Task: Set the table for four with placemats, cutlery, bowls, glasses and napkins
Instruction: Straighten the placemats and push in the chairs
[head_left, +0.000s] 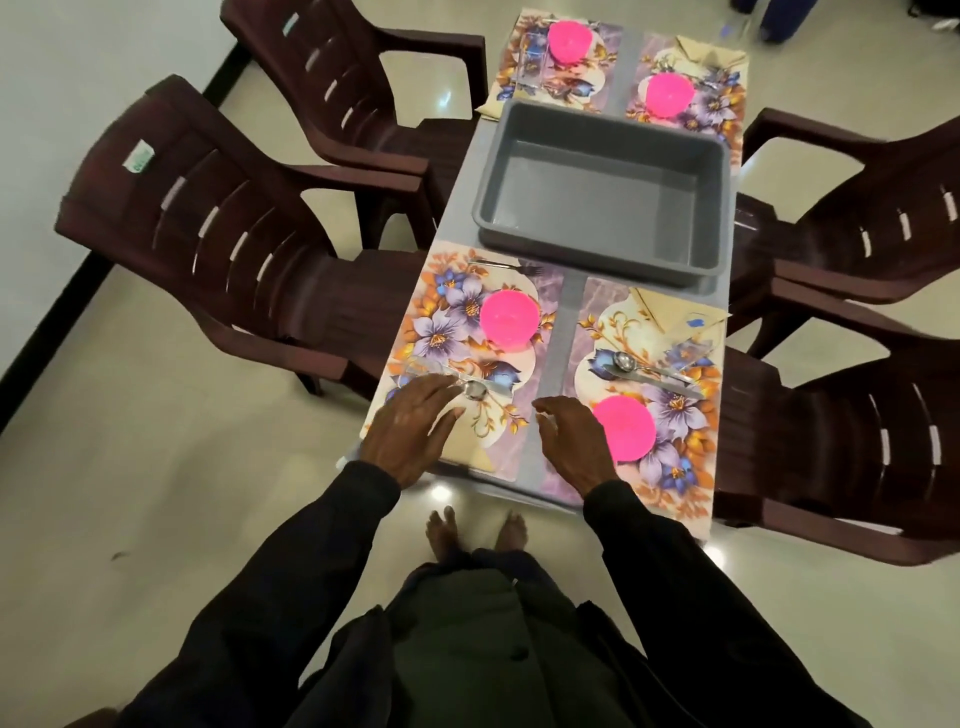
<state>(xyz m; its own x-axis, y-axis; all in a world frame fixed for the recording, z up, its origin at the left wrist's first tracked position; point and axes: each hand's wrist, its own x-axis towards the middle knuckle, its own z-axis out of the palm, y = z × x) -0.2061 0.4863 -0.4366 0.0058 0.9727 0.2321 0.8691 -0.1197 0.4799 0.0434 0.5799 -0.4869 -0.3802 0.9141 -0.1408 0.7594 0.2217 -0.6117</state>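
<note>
While both hands hover spread and empty over the near end, the table stands laid with four floral placemats.

At the near left corner the left hand lies flat on a placemat, fingers splayed beside a spoon and over a beige napkin; a pink bowl sits mid-mat, a fork along its far edge. The right hand, loosely curled and holding nothing, hangs just beside another pink bowl at the near right corner. A grey tub occupies the tabletop's middle.
</note>
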